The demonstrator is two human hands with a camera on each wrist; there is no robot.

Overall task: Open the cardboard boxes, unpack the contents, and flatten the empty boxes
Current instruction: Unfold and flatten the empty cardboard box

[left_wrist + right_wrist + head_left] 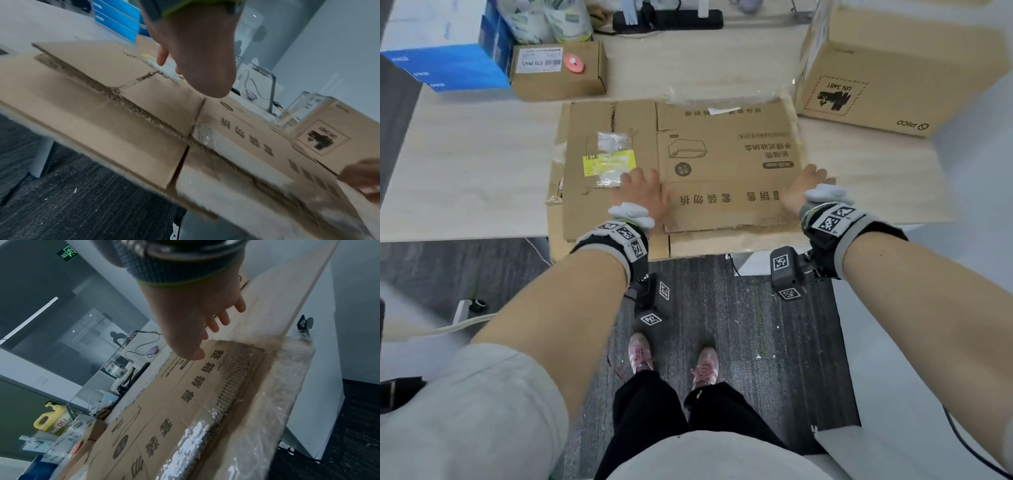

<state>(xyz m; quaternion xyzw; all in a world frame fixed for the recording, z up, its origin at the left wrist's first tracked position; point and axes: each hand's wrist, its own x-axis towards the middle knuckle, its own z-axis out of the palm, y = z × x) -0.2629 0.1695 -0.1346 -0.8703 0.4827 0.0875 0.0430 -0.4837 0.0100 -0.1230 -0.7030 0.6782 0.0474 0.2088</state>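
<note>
A large flattened cardboard box [705,154] with printed characters and a yellow label lies on the light wooden table [465,164], its near flaps hanging over the front edge. My left hand [643,192] lies flat on it beside the yellow label, fingers straight. My right hand [808,185] rests open at the box's right edge with fingers spread. In the left wrist view the left hand [195,53] hovers just over the flattened box [127,110]. The right wrist view shows my right hand [201,318] above the taped edge of the flattened box [185,402].
A closed brown box with a hazard mark [887,72] stands at the back right. A small closed cardboard box [561,70] with a white label sits at the back left, next to blue boxes [448,65]. A black power strip [667,19] lies behind. Dark carpet lies below.
</note>
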